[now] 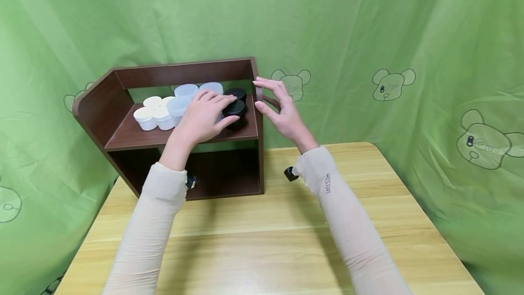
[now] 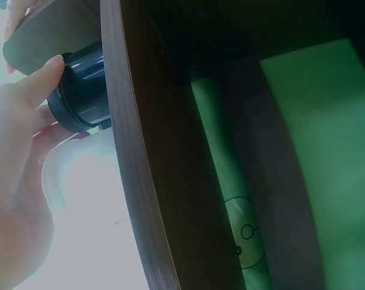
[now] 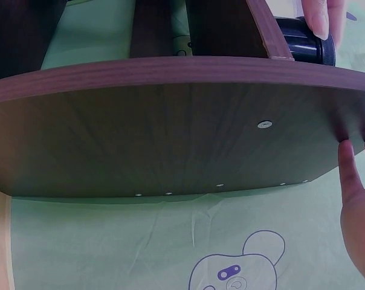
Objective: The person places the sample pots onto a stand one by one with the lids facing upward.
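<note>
My left hand reaches over the upper shelf and holds the front black jar by its lid, thumb at the front and fingers behind. In the left wrist view the thumb lies on the rim of this black jar, which stands on the shelf board. Another black jar is just behind it. To the left are frosted clear jars, partly hidden by the hand. My right hand touches the right side panel of the brown shelf with fairly straight fingertips.
Several small white jars stand at the left of the upper shelf. The brown two-tier shelf sits at the back of a wooden table. Behind it hangs a green curtain with bear drawings.
</note>
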